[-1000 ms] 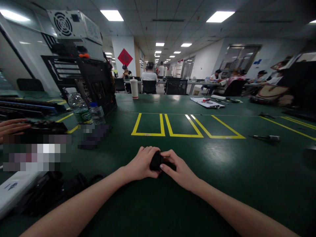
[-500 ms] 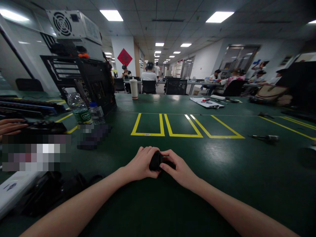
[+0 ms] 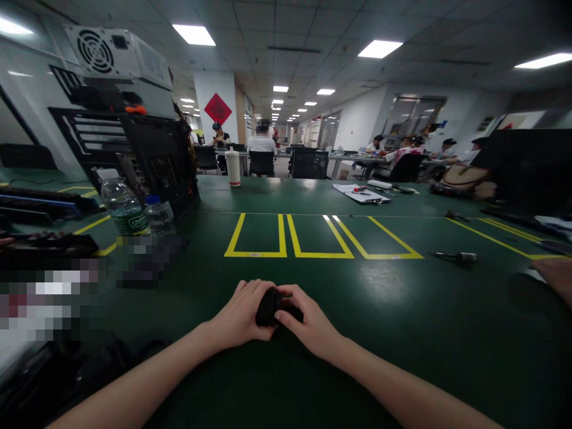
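Between my hands is a small black object (image 3: 267,308), too dark for me to make out its kind. My left hand (image 3: 243,313) wraps round it from the left, thumb below and fingers over the top. From the other side my right hand (image 3: 306,319) grips its right edge between thumb and fingertips. Both hands are low over the green table (image 3: 357,351), and part of the object is hidden behind the fingers. Beyond them, yellow tape outlines (image 3: 319,255) mark the tabletop.
At left stand a black computer case (image 3: 156,155) with a power supply (image 3: 120,56) on top, and two bottles (image 3: 120,205). A screwdriver-like tool (image 3: 462,257) lies at right, near another person's hand (image 3: 556,274). A clipboard (image 3: 361,193) and white cup (image 3: 233,167) are farther back.
The view has turned slightly, so most things sit further left and lower. My hands keep their hold on the black object. Another person's hand has appeared at the right edge.
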A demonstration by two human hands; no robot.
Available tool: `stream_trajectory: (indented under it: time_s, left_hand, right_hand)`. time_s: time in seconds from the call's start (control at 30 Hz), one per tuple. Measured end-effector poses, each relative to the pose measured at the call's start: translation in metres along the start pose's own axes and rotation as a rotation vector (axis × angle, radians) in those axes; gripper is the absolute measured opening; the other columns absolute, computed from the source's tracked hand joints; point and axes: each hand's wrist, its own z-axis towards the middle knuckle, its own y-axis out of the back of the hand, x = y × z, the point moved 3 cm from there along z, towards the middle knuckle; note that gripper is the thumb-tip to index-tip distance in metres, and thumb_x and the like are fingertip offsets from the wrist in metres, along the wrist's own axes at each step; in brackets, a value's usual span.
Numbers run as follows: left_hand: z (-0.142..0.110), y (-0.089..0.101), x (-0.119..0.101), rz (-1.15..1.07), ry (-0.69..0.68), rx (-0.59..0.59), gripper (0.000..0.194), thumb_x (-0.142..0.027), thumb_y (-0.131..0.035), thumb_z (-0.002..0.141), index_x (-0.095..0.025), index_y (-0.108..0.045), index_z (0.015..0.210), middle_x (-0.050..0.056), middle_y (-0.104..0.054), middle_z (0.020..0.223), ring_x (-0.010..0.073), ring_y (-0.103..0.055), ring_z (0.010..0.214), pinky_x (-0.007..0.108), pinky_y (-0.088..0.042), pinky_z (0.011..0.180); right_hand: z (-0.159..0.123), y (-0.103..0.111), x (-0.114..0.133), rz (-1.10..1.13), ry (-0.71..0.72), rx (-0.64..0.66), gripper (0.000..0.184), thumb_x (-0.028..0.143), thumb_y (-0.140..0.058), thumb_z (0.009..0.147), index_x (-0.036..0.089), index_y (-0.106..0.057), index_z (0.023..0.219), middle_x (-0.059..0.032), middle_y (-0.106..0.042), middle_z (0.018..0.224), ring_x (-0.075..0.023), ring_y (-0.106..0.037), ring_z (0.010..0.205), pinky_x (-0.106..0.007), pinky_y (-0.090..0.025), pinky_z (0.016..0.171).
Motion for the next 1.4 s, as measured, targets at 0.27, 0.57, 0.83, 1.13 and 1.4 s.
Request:
stream_trajectory:
  time_s: [0.27, 0.57, 0.83, 1.13, 1.4]
  left_hand:
    - [0.003, -0.008, 0.008, 0.011, 0.056, -0.017, 0.055, -0.023, -0.064, 0.063, -0.021, -0.04, 0.113, 0.006, -0.051, 0.106, 0.0236, -0.049, 0.092, 0.035, -0.037, 0.078]
    - [0.008, -0.013, 0.013, 0.011, 0.068, -0.048, 0.056, -0.022, -0.064, 0.06, -0.021, -0.041, 0.111, 0.005, -0.052, 0.101, 0.0226, -0.049, 0.087, 0.034, -0.037, 0.075]
    - [0.008, -0.005, 0.01, -0.054, 0.089, 0.005, 0.056, -0.024, -0.063, 0.063, -0.023, -0.039, 0.114, 0.006, -0.05, 0.105, 0.0237, -0.047, 0.09, 0.035, -0.036, 0.077]
    - [0.01, 0.0, 0.008, -0.088, 0.089, 0.035, 0.058, -0.017, -0.061, 0.061, -0.022, -0.038, 0.114, 0.006, -0.05, 0.107, 0.0236, -0.046, 0.091, 0.035, -0.036, 0.078]
    - [0.009, -0.002, 0.012, -0.086, 0.088, 0.03, 0.059, -0.021, -0.062, 0.061, -0.024, -0.037, 0.115, 0.006, -0.05, 0.107, 0.0239, -0.046, 0.092, 0.035, -0.034, 0.079]
  right_hand:
    - [0.001, 0.003, -0.002, -0.071, 0.082, -0.003, 0.029, 0.015, -0.057, 0.074, 0.02, -0.047, 0.101, -0.0031, -0.05, 0.096, -0.0163, -0.05, 0.089, -0.033, -0.043, 0.08]
    - [0.006, 0.005, -0.004, -0.015, 0.012, -0.024, 0.025, 0.013, -0.055, 0.075, 0.021, -0.048, 0.098, -0.0027, -0.051, 0.098, -0.0164, -0.051, 0.09, -0.032, -0.043, 0.08]
    - [0.008, 0.009, 0.0, -0.028, -0.035, 0.015, 0.031, 0.013, -0.057, 0.074, 0.022, -0.048, 0.102, -0.0031, -0.051, 0.099, -0.0173, -0.051, 0.09, -0.033, -0.043, 0.08]
    - [0.008, 0.008, -0.001, -0.03, 0.054, 0.043, 0.033, 0.009, -0.058, 0.071, 0.023, -0.047, 0.099, -0.0038, -0.048, 0.105, -0.0169, -0.049, 0.097, -0.032, -0.04, 0.083]
    - [0.011, 0.007, -0.002, -0.027, -0.012, 0.031, 0.037, 0.011, -0.056, 0.073, 0.023, -0.044, 0.106, -0.0035, -0.05, 0.103, -0.0171, -0.05, 0.093, -0.031, -0.042, 0.081]
